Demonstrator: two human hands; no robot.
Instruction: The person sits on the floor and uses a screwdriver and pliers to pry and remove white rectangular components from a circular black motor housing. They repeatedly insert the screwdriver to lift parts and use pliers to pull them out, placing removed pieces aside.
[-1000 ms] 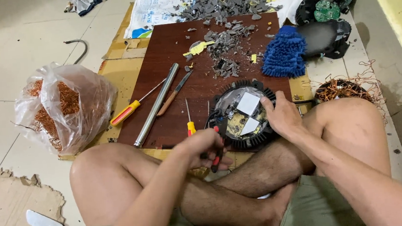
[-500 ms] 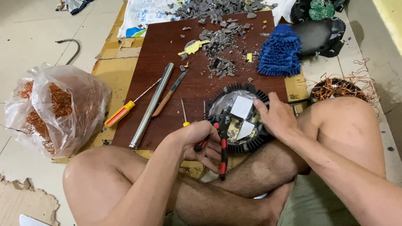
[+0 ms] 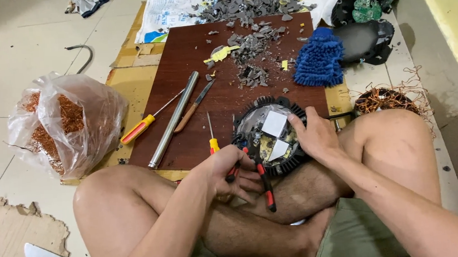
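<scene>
Left hand clamps red-and-black-handled cutters biting into the round black finned housing; right hand, fingers spread flat, steadies it.

A round black finned housing lies flat at the centre of the frame, on the near edge of a brown board, its open face showing circuit parts and two white patches. Red-and-black-handled pliers bite into its lower left rim, handles pointing down.

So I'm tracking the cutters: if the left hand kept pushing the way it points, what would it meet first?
Probably the round finned unit: the left hand aims its red-handled cutters at that rim.
</scene>
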